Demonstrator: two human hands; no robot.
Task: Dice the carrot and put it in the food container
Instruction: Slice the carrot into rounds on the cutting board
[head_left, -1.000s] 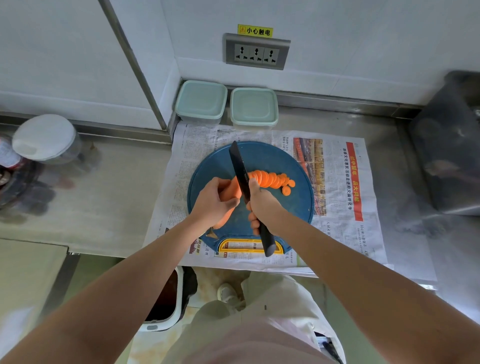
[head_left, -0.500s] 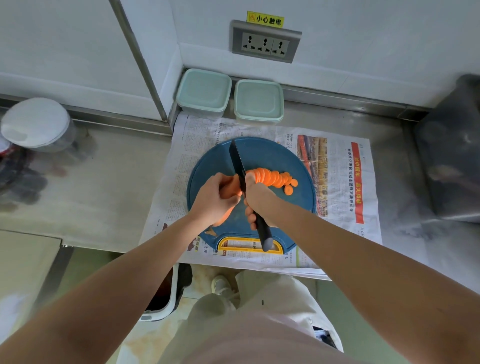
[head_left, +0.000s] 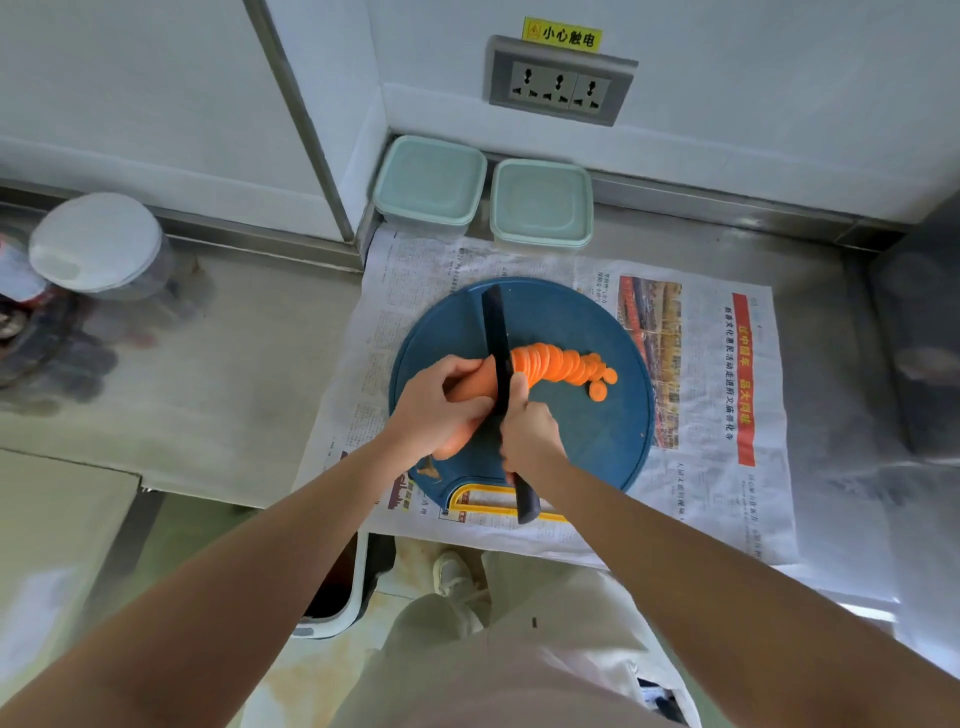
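Observation:
An orange carrot (head_left: 467, 387) lies across a round blue cutting board (head_left: 587, 426). My left hand (head_left: 434, 410) grips its uncut thick end. A row of thin carrot slices (head_left: 563, 366) leans to the right of the blade, and one slice (head_left: 597, 391) lies apart. My right hand (head_left: 527, 434) grips the handle of a black knife (head_left: 496, 332), its blade down across the carrot. Two lidded pale-green food containers (head_left: 428, 184) (head_left: 540, 202) stand against the back wall.
The board rests on newspaper (head_left: 717, 395) spread over a steel counter (head_left: 249, 364). A round white-lidded container (head_left: 96, 244) stands at the left. A dark bin (head_left: 924, 353) is at the right edge. A waste bin (head_left: 332, 597) sits on the floor below the counter edge.
The knife blade has stayed at the carrot while the row of slices grew slightly. The head camera shifted, so the scene sits a little lower and to the right.

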